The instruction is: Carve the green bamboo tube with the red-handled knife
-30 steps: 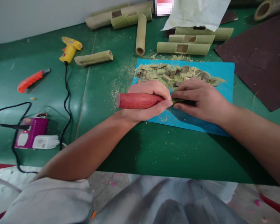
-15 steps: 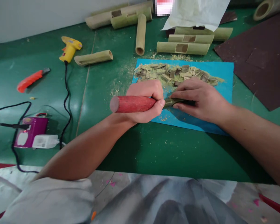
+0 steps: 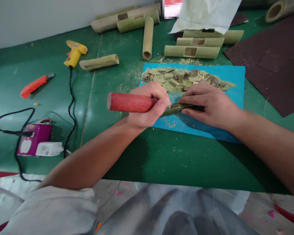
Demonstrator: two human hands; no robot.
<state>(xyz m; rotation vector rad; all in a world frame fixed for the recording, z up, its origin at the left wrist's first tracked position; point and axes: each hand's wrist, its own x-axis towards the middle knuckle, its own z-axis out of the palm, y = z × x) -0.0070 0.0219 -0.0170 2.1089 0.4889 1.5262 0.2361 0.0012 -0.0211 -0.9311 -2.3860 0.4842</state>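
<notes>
Green tabletop (image 3: 181,166) fills most of the view, with a pale wall (image 3: 44,19) at the back left and a light floor (image 3: 112,199) below the near edge. On the table is a blue sheet (image 3: 237,88) with a messy pile of wood bits and dust (image 3: 173,78) on it. Right below the pile, over the blue sheet, is a dark green piece of bamboo (image 3: 171,110) with a pale cut spot. The left hand (image 3: 159,106) is wrapped tight around a fat red handle (image 3: 131,102), and its tip is hidden. The right hand (image 3: 209,102) has its fingers and thumb pinched on the green piece. Behind the sheet lie bamboo tubes (image 3: 207,53), and some have square holes. White paper (image 3: 205,16) covers part of one. A big brown sheet (image 3: 284,71) lies on the right. Over on the left are a yellow glue gun (image 3: 74,55), an orange cutter (image 3: 35,86) and a purple box (image 3: 40,132) with a white plug (image 3: 47,149) beside it.
</notes>
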